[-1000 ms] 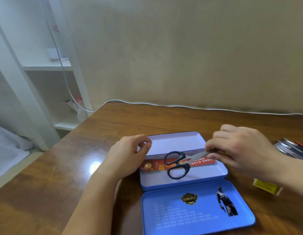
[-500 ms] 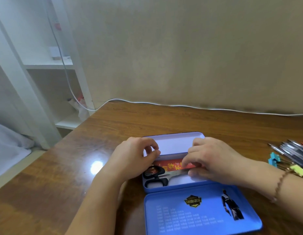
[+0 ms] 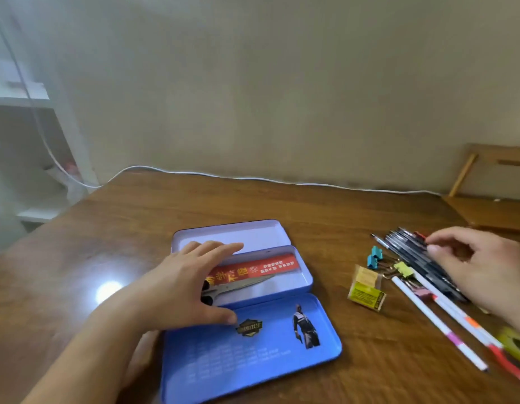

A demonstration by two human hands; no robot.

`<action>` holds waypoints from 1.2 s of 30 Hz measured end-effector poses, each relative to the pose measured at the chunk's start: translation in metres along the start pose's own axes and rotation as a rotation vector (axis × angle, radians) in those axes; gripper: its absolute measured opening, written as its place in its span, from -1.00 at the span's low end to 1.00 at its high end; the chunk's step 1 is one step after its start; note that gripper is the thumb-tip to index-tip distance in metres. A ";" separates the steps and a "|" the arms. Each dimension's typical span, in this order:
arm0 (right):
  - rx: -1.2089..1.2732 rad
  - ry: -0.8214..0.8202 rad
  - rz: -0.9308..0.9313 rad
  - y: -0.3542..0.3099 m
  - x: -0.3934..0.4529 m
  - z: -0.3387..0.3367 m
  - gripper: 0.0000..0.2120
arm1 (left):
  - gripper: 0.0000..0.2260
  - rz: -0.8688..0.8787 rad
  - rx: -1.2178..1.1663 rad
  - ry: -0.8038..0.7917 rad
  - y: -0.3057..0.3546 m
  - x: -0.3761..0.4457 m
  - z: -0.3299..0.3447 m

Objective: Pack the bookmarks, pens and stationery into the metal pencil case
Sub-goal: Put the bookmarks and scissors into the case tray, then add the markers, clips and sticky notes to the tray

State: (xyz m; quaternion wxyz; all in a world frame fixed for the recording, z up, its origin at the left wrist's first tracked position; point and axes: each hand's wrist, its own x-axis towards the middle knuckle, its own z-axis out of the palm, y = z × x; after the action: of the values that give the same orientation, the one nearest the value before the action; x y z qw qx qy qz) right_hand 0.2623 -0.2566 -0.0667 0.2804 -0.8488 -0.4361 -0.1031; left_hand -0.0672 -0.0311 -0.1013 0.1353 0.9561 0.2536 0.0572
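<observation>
The blue metal pencil case point(image 3: 307, 282) lies open on the wooden table, its lid point(image 3: 253, 351) folded toward me. A red bookmark point(image 3: 261, 266) and scissors point(image 3: 241, 284) lie inside the tray. My left hand point(image 3: 183, 284) rests flat over the case's left end, fingers spread, covering the scissor handles. My right hand point(image 3: 480, 263) hovers over a bundle of dark pens point(image 3: 413, 252) at the right, fingertips touching them, nothing lifted. Blue and yellow binder clips point(image 3: 375, 258), a yellow eraser pack point(image 3: 366, 290) and white pens point(image 3: 439, 325) lie beside them.
A white cable point(image 3: 253, 178) runs along the table's back edge by the wall. A roll of yellow-green tape point(image 3: 515, 344) sits at the right edge. A wooden chair point(image 3: 492, 182) stands at the far right, white shelves point(image 3: 28, 112) at the left.
The scissors were lowered into the tray and released. My right hand left the case and moved right to the pens. My left hand flattened over the case's left end.
</observation>
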 end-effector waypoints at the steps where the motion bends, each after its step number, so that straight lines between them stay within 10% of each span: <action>1: -0.019 -0.049 0.052 0.008 -0.002 0.000 -0.79 | -0.07 0.003 -0.030 0.015 0.001 0.001 0.002; 23: -0.233 -0.706 0.203 0.033 -0.015 -0.033 -0.79 | -0.18 0.039 -0.008 -0.167 0.071 0.036 -0.004; 32: -0.027 -0.518 0.074 0.039 -0.009 -0.041 -0.86 | -0.73 0.113 -0.261 0.495 0.037 0.044 0.013; 36: 0.503 -0.801 0.025 -0.024 -0.009 -0.037 -0.84 | -0.64 0.235 -0.400 0.623 0.046 0.045 0.016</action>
State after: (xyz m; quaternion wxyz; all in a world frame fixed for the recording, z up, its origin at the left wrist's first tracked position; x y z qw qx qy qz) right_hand 0.2398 -0.2726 -0.0309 0.2883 -0.7326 -0.5113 0.3447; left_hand -0.0038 -0.0503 -0.1019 0.2282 0.8702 0.1550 0.4083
